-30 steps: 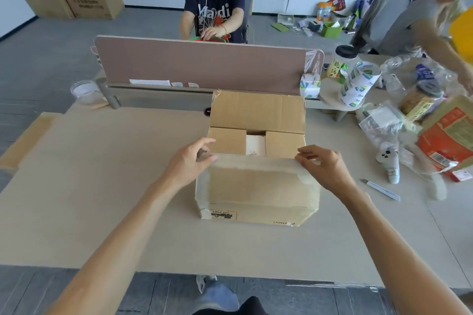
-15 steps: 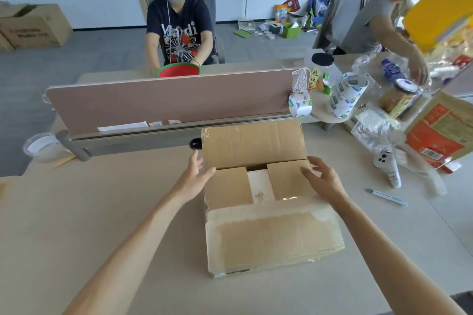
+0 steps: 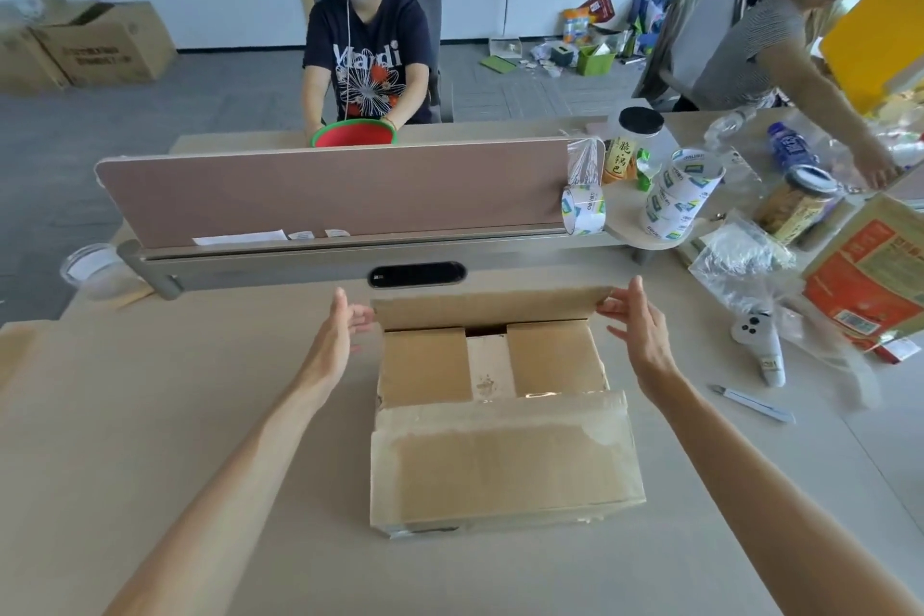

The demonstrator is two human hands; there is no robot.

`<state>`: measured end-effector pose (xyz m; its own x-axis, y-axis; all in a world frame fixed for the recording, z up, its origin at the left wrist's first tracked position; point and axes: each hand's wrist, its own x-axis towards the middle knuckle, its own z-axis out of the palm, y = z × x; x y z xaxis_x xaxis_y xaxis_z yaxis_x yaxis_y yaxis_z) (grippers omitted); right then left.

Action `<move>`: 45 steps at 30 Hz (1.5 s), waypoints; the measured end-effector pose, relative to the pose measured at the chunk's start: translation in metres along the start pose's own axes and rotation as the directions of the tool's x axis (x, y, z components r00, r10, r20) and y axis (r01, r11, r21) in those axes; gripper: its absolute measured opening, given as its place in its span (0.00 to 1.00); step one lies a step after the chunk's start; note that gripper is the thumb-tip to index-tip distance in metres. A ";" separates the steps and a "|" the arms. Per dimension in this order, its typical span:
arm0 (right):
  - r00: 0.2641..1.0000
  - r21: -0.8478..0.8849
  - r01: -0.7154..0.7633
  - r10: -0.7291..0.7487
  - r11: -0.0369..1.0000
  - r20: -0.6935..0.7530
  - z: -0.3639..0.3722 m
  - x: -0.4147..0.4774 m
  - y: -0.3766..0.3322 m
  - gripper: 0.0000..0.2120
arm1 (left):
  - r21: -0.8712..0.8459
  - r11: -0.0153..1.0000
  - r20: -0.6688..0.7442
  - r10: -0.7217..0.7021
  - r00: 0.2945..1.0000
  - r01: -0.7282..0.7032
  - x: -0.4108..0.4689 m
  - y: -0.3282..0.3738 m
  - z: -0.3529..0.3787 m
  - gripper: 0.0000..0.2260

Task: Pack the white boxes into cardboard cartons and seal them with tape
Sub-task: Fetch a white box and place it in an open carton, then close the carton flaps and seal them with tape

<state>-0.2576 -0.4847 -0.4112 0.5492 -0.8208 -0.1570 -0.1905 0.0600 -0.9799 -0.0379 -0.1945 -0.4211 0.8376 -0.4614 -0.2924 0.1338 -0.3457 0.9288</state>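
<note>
A cardboard carton [image 3: 505, 460] sits on the table in front of me. Its two short flaps are folded in, and a strip of a white box [image 3: 490, 365] shows in the gap between them. The near long flap hangs outward toward me, and the far long flap [image 3: 487, 308] leans inward over the opening. My left hand [image 3: 336, 335] is at the far flap's left end with straight fingers. My right hand [image 3: 637, 323] has its fingertips on the flap's right end. Rolls of clear tape [image 3: 584, 210] stand at the back right.
A brown desk divider [image 3: 330, 193] runs across behind the carton. To the right lie a white controller [image 3: 760, 340], a pen [image 3: 752, 403], plastic bags, jars and a red packet [image 3: 870, 285]. Two other people work at the far side and the right.
My hands moved from the carton's sides up to the two ends of the far flap, which has tipped down toward the opening. The view moved closer over the carton.
</note>
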 end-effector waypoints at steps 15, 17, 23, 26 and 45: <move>0.655 -0.588 0.746 -0.505 0.313 0.562 0.019 -0.018 0.055 0.16 | 0.764 0.330 0.367 0.487 0.793 -0.555 -0.058 -0.022 0.069 0.23; 0.654 -0.600 0.745 -0.499 0.293 0.568 0.021 -0.021 0.062 0.17 | 0.795 0.306 0.358 0.461 0.812 -0.524 -0.058 -0.030 0.073 0.27; 0.644 -0.595 0.754 -0.489 0.276 0.588 0.016 -0.020 0.077 0.19 | 0.833 0.282 0.394 0.301 0.868 -0.476 -0.054 -0.048 0.082 0.31; 0.642 -0.577 0.762 -0.464 0.295 0.611 0.017 -0.017 0.080 0.21 | 0.800 0.288 0.444 0.306 0.842 -0.526 -0.046 -0.051 0.087 0.34; 0.988 -0.279 0.152 -0.139 0.948 0.066 0.002 0.162 -0.009 0.16 | 0.280 0.938 0.220 0.146 0.965 -0.206 0.112 0.109 0.255 0.18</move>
<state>-0.1649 -0.6173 -0.4278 0.6228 -0.7819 -0.0276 -0.3245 -0.2261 -0.9185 -0.0643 -0.4919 -0.4108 0.7109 -0.6752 -0.1967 -0.1950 -0.4580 0.8673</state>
